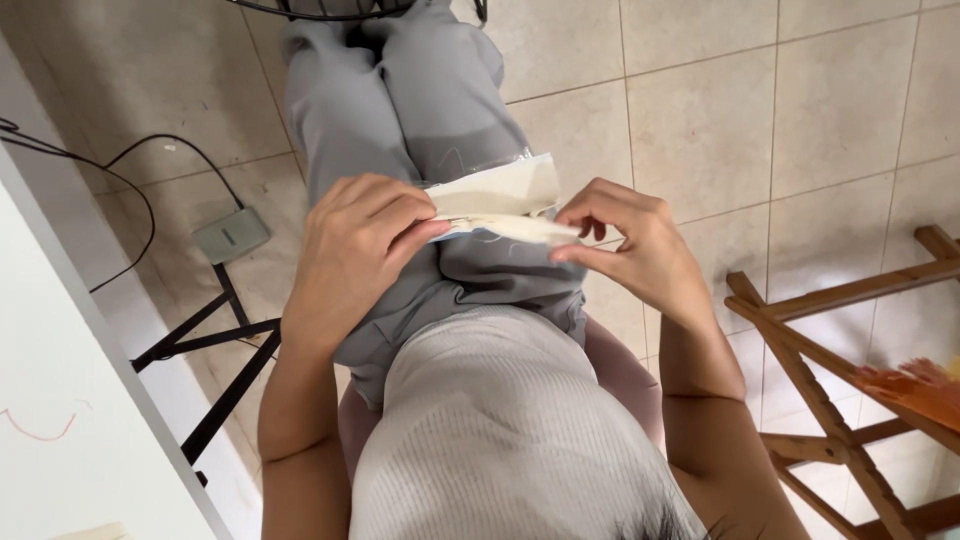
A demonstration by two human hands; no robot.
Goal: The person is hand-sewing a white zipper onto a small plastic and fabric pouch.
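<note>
Closest to the head camera is the person's own ribbed pale top, filling the lower middle of the view, with grey trousers stretching away over the lap toward the top edge. Above the lap both hands meet on a folded piece of cream cloth. The left hand has its fingers curled and pressed onto the cloth's left end, pinching it against the thumb. The right hand pinches the cloth's right end between thumb and fingertips, the other fingers bent loosely above. The cloth lies between the two hands, held just over the thighs, with a thin loose thread showing along its lower fold. To the left, a white bench edge runs diagonally, with black metal legs beneath it and a small grey box with a black cable on the tiled floor. At right stands a wooden frame.
</note>
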